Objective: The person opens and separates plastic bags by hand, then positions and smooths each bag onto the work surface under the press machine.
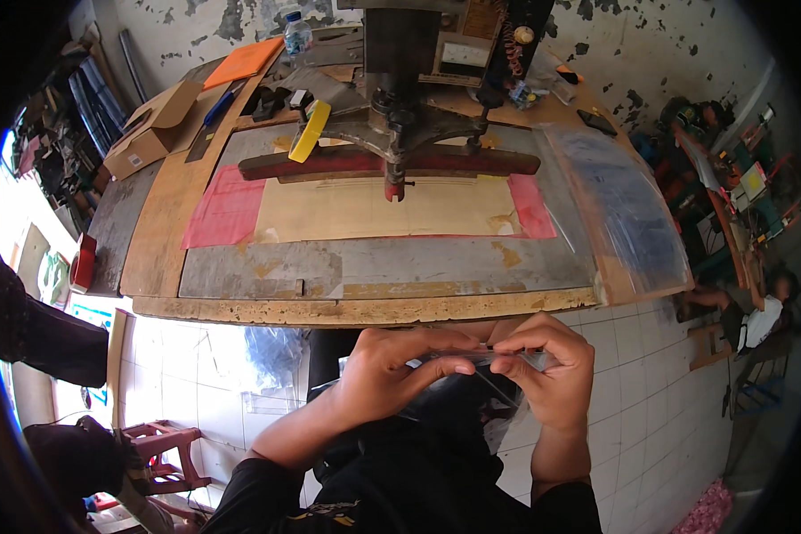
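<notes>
Over my lap, just in front of the worktable's front edge, both hands hold a thin piece of clear plastic (500,384). My left hand (392,367) pinches it between thumb and fingers. My right hand (554,363) has its thumb and fingers closed on the other side. The fingertips of the two hands almost meet. The plastic's lower part hangs below them, hard to make out against my dark clothes. On the table ahead, a press with a long red-brown bar (472,163) stands over a cream sheet (374,216) with pink ends.
A yellow tape roll (311,133) hangs on the press. Clear plastic sheets (627,209) lie at the table's right. A cardboard box (154,133) and red tape roll (82,263) are at left. A red stool (173,456) stands lower left; a person (763,322) is far right.
</notes>
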Tool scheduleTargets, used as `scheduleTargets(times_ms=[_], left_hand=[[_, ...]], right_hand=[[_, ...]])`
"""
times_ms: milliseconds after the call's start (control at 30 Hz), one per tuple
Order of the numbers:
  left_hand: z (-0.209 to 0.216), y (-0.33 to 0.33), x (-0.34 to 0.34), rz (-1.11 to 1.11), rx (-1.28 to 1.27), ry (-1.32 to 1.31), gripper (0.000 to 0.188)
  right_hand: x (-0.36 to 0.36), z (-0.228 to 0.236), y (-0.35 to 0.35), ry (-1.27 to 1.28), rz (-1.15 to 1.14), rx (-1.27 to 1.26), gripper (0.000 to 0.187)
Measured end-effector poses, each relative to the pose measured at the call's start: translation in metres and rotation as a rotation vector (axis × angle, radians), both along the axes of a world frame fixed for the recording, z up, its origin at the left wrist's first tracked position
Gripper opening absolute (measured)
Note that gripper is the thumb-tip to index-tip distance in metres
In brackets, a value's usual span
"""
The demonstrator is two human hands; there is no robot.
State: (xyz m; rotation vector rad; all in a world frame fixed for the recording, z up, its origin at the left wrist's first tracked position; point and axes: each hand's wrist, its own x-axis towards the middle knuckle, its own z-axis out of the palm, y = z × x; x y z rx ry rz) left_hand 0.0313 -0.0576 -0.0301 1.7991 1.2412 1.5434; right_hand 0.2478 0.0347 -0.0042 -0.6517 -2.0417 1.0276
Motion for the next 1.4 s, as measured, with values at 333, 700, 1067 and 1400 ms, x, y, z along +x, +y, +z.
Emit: scheduleTargets(times_ms=[333,700,1067,1400], left_hand=[[-0.010,0.003,-0.001,0.005,-0.058,-0.030,0.017],[-0.023,0.016,-0.015,0.039,0.064,-0.026,0.019],[-0.031,0.013,-0.032,0.101,-0.109,-0.450,0.015],[-0.032,-0.009,0.032,-0.293,0.180,-0.108,0.030]], right_hand=[[-0.005,-0.006,-0.002,0.065,-0.030,-0.030,0.016],[-0.002,-0.007,0.002,-0.133,0.072,-0.152,0.052],[0.046,0.007,0.019,-0.384,-0.022,0.039,0.023],[0.097,0.005,-0.010,-0.547,-0.800,0.599,0.035]])
